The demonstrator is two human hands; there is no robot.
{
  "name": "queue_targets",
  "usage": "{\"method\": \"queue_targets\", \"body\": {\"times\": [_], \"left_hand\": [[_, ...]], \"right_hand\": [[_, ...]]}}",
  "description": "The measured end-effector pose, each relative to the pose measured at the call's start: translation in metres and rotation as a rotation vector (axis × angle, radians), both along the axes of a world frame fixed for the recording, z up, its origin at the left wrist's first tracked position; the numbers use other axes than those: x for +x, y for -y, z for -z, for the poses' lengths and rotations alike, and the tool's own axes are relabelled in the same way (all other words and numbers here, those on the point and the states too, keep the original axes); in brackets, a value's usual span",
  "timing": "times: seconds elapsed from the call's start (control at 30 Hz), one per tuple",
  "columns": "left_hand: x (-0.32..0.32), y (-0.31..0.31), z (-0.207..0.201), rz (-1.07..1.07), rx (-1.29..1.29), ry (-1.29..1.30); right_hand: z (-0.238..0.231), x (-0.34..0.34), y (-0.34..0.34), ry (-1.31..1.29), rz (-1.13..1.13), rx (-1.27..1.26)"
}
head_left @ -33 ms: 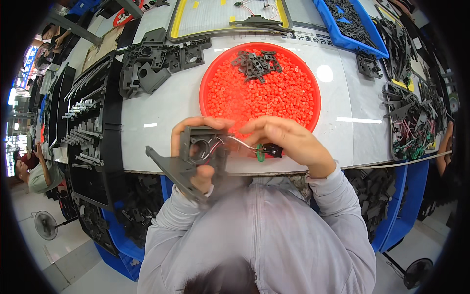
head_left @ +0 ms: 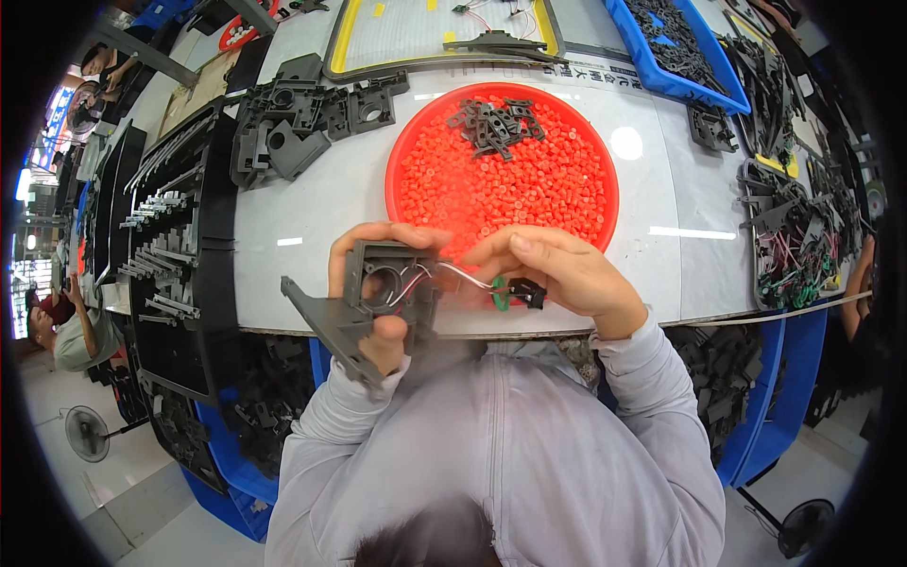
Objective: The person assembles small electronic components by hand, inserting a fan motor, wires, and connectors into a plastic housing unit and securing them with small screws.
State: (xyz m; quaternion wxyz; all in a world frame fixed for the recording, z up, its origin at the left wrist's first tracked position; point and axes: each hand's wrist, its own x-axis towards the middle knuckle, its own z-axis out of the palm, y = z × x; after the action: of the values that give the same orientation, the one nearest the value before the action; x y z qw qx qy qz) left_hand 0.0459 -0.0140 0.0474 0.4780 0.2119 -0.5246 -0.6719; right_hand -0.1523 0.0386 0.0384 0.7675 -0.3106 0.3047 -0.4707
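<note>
My left hand (head_left: 385, 342) is closed round a dark grey plastic housing (head_left: 364, 307) with a round opening and a long slanted arm, held above the table's front edge. Red, black and white wires (head_left: 458, 272) run out of the housing toward my right hand (head_left: 572, 274). The curled fingers of that hand are at these wires; its exact grip is partly hidden. Below its fingers hang a green part (head_left: 501, 293) and a small black connector (head_left: 525, 293).
Just beyond my hands stands a red round tray (head_left: 612, 189) of small red caps, with dark clips (head_left: 496, 128) on top. Grey housings (head_left: 293, 123) lie at left beside a black rack (head_left: 189, 255). A blue bin (head_left: 723, 94) and wired parts (head_left: 803, 236) are at right.
The housing has tilted very slightly in my left hand. My right fingers have shifted a little, and the black connector shows more fully below them.
</note>
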Motion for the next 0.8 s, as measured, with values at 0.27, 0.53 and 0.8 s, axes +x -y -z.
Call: {"method": "queue_targets", "body": {"times": [0.27, 0.53, 0.8], "left_hand": [[0.002, 0.003, 0.0, -0.021, -0.019, 0.02], [0.004, 0.007, 0.005, -0.036, 0.077, -0.045], [-0.001, 0.007, 0.007, 0.017, 0.082, -0.036]], "right_hand": [[-0.003, 0.002, 0.003, -0.322, -0.021, -0.034], [-0.037, 0.015, -0.01, -1.326, 0.45, -1.06], [-0.048, 0.043, 0.001, -0.972, 0.143, -1.059]]}}
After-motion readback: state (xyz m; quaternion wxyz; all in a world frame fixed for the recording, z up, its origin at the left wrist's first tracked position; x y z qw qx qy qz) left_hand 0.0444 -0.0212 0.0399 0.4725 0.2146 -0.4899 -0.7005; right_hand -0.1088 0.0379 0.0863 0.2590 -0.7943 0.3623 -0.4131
